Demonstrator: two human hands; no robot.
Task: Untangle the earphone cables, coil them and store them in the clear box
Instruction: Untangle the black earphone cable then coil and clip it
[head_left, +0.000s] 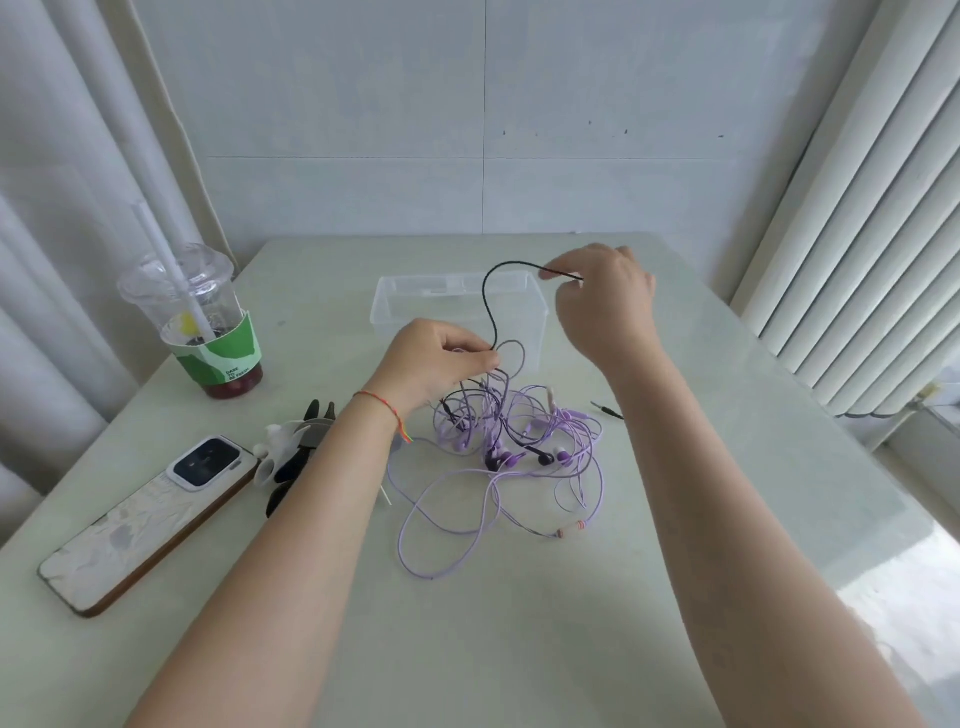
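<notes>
A clear plastic cup (200, 322) with a domed lid, a white straw and a green sleeve stands at the table's (519, 623) left edge — dark red drink at its bottom. Nearer, a smartphone (150, 522) lies face down, beside a black-and-white object (293, 452) I cannot identify.

Bright, soft daylight (edges warped)

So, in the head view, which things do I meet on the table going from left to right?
Phone → drink cup → left hand → tangled purple cables → right hand, which pinches the black cable.
</notes>
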